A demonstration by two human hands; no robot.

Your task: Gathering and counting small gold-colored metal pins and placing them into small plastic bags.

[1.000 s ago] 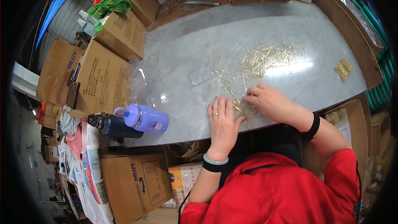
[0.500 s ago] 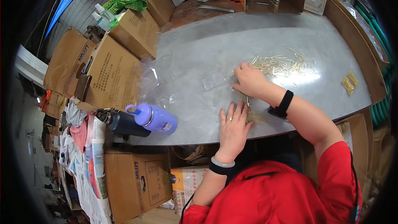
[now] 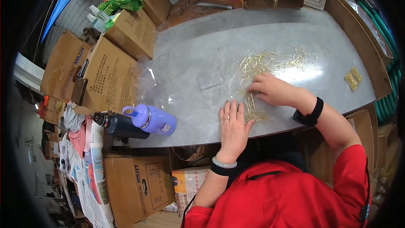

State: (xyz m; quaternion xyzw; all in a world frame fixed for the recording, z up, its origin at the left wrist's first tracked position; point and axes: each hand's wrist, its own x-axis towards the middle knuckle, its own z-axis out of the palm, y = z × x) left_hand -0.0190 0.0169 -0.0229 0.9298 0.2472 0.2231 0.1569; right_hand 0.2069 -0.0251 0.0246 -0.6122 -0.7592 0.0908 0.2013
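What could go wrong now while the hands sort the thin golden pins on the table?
The small pin bunch beside the left hand lies close to the table edge, so pins may slide off. The right hand sweeping the loose scattered pins may get pricked or scatter them further.

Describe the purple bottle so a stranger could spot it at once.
Start at the grey table and go to its near left edge. Two bottles lie there on their sides; the purple bottle has a loop handle, and sits beside the black bottle.
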